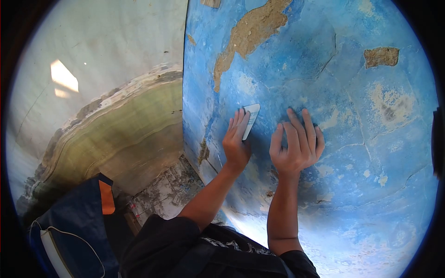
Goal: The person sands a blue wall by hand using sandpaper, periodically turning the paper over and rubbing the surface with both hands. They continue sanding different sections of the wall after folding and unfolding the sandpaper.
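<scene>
My left hand [237, 143] presses a flat white piece with faint printing [251, 121] against the blue wall [343, 116]. The piece is narrow with a slanted top, and it sticks out to the right of my fingers; the rest is hidden under them. I cannot make out its exact kind. To the right of it, my right hand [297, 146] rests on the same wall with its fingers spread and nothing in them. Paint on the wall is worn, with cracks and pale spots around both hands.
Bare brown patches [257, 28] break the paint above my hands. A pale wall with a greenish stained lower part [143, 120] meets the blue one at the left. Below it are a dirty floor [162, 194] and a dark blue item with an orange patch [76, 217].
</scene>
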